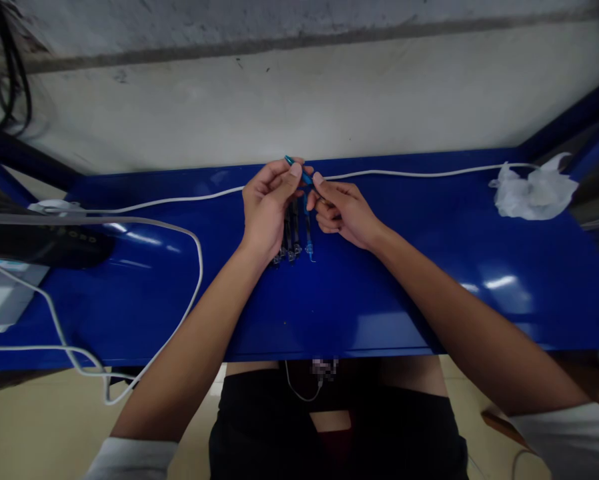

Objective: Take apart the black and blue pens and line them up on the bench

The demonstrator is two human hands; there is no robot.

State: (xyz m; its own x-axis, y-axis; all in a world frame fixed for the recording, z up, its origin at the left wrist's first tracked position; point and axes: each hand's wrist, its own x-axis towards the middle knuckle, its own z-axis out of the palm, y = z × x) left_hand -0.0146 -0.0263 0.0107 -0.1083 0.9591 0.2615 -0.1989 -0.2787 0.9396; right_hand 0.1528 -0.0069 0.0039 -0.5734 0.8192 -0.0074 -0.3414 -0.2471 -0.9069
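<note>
Between my two hands is a slim teal-blue pen-like object [290, 161], tilted down to the right. My left hand [267, 207] pinches its upper part between thumb and fingers. At its lower right end, my right hand [342, 208] grips it with thumb and fingertips. Below the hands, several dark slim items with clear ends [290, 243] lie side by side on the blue shelf [369, 293], partly hidden by my left hand. To their right lies a blue slim item [308, 233] with a clear piece near its lower end.
A white cable [404, 174] runs along the back of the shelf. Another white cable [199, 267] loops at the left, near a black object [44, 243] and a white box [9, 293]. A crumpled clear plastic bag [534, 190] sits at the right.
</note>
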